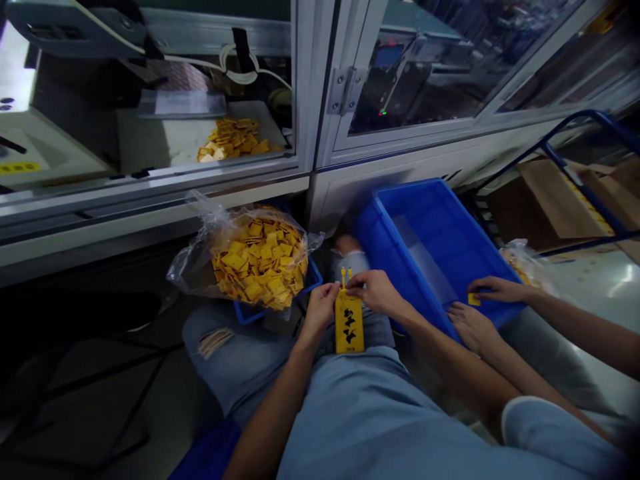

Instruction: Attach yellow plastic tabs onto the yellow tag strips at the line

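Note:
A flat yellow block with black characters, which looks like a power bank (349, 327), stands against my lap. Two short yellow cable ends stick up from its top. My left hand (321, 308) pinches it by the upper left corner. The fingers of my right hand (377, 291) are closed at its upper right edge, beside the cable ends; my fingertips partly cover the spot they grip. Left of my hands, a clear plastic bag (193, 270) full of small flat yellow pieces (260, 260) sits in a blue bin (245, 313).
A large blue crate (430, 200) stands to my right. Over it are a co-worker's hands (475, 327), one with a small yellow piece (473, 299). More yellow pieces (235, 138) lie inside the machine cabinet ahead. A blue-railed cart (550, 147) with cardboard boxes (560, 200) is at far right.

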`<state>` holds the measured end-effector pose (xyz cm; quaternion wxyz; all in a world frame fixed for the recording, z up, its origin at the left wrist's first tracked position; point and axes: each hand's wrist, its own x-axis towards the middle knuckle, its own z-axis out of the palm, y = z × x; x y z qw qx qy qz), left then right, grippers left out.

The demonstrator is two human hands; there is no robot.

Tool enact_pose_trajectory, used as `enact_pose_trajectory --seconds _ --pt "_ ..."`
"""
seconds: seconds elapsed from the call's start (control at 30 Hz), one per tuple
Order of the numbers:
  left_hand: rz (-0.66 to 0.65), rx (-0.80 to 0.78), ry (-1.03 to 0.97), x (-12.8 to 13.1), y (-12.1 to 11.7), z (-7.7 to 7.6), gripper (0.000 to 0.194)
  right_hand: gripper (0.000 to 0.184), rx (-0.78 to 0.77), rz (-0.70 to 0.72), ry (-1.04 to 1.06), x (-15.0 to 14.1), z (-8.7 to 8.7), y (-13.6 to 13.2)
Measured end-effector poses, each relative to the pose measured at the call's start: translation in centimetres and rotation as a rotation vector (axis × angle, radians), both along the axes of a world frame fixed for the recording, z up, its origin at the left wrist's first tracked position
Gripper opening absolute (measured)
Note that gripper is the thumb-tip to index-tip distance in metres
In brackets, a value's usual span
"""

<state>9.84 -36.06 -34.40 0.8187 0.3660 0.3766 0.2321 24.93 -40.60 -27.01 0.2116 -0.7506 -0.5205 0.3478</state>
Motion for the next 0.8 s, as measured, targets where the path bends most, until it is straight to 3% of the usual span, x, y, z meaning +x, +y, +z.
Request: enact_pose_trajectory --seconds 0.13,0.4,0.63,0.8 --pt "0.007 -0.017 -0.012 0.0 0.1 -0.1 0.056 0.013 0.046 -0.043 0.031 -0.1 -0.4 -0.2" --pt "-0.018 -0.018 0.009 0.1 0.1 0.3 0.053 0.012 0.207 -0.051 -0.11 -0.1 -1.5 -0.9" --pt "-0.046 -0.009 -0.02 0.1 0.1 0.5 0.051 0.014 0.218 -0.046 -0.079 0.6 -1.8 -1.3" --pt "-0.079 -0.001 0.02 -0.2 0.3 1.6 0.049 0.012 0.203 -0.011 -0.003 1.5 -0.9 -1.5"
